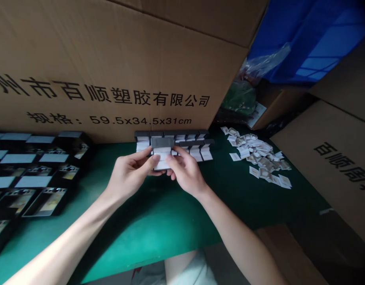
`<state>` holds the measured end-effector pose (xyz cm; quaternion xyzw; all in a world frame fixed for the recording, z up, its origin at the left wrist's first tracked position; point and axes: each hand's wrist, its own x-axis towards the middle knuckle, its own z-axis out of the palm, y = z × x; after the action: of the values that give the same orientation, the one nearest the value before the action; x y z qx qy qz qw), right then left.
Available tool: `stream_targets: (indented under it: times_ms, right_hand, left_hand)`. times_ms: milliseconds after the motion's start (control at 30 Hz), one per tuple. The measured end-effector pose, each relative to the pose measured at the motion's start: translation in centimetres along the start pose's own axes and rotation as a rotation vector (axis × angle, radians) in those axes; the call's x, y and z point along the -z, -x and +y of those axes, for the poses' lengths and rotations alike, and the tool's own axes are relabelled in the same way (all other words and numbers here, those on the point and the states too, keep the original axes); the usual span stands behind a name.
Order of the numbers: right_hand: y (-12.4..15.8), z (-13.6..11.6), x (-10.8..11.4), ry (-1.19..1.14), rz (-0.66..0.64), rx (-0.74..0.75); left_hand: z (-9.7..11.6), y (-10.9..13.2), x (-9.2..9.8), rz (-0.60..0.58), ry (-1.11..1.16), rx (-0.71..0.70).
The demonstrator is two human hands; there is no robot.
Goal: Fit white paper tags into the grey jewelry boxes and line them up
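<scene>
Between both hands, a small dark hinged box (162, 143) is held with its lid raised and a white insert (161, 159) inside. My left hand (129, 170) grips its left side, thumb on the white insert. From the right, my right hand (187, 168) holds the same box, its thumb also pressing on the insert and fingers curled beneath. Just behind the hands stand two rows of similar open boxes (205, 152) with white inserts. To the right lies a loose heap of small white inserts (253, 150).
Several black boxes without white inserts (41, 158) stand in rows at the left of the green table (158, 221). A large cardboard carton (117, 59) walls off the back. Another carton (337, 158) borders the right side, with a blue bin (313, 43) behind.
</scene>
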<state>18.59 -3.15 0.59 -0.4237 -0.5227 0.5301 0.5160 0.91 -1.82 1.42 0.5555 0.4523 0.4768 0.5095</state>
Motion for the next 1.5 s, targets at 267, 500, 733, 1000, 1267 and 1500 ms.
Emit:
stream_targets:
  times_ms: [267, 500, 733, 1000, 1267, 1500]
  right_hand:
    - [0.0, 0.8, -0.4, -0.011, 0.011, 0.032]
    - [0.1, 1.0, -0.7, 0.022, -0.015, 0.076]
    - [0.7, 1.1, -0.9, 0.073, -0.161, -0.017]
    - [0.7, 1.2, -0.5, 0.533, 0.192, 0.296]
    - [-0.7, 1.3, 1.3, 0.673, 0.353, 0.396]
    - [-1.0, 2.0, 1.7, 1.079, 0.044, 0.457]
  left_hand:
    - [0.4, 0.0, 0.1, 0.030, -0.093, -0.035]
    - [0.8, -0.2, 1.3, -0.032, -0.310, -0.160]
    - [1.4, 1.5, 3.5, -0.141, -0.604, -0.284]
    - [-1.8, 1.6, 4.2, -0.025, -0.812, -0.184]
    - [-1.8, 0.2, 1.8, -0.074, -0.906, -0.247]
    - [-3.2, -0.1, 1.7, -0.041, -1.067, -0.318]
